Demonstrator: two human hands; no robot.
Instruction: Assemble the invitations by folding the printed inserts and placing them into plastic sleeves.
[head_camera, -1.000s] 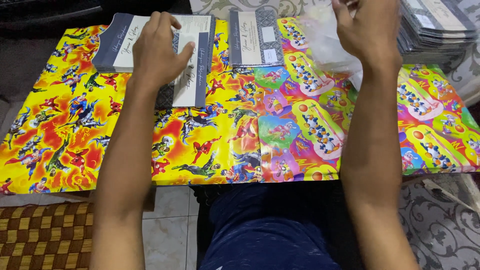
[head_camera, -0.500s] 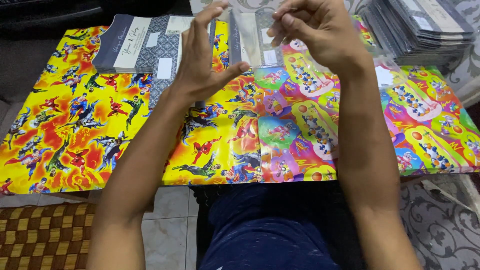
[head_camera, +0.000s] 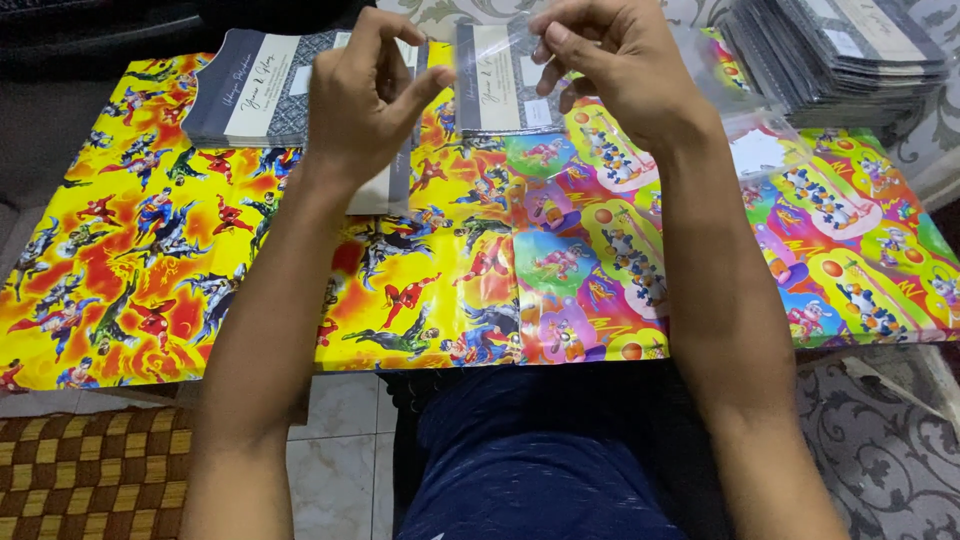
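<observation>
Both hands were raised over the low table covered in bright cartoon-print wrapping paper (head_camera: 150, 290). The right hand (head_camera: 620, 70) pinched the edge of a thin clear plastic sleeve (head_camera: 720, 80) between thumb and fingertips, the rest of the sleeve trailing off to its right. The left hand (head_camera: 365, 100) hovered half curled, thumb and forefinger nearly meeting at the sleeve's near edge; whether it actually gripped the film could not be told. Beneath the left hand lay a grey-and-cream printed card (head_camera: 250, 90), not yet sleeved. 1 more card (head_camera: 500, 85) sat under the right hand. Beyond the right hand rose a tall stack of already sleeved grey cards (head_camera: 840, 50), so much of the batch looked finished.
</observation>
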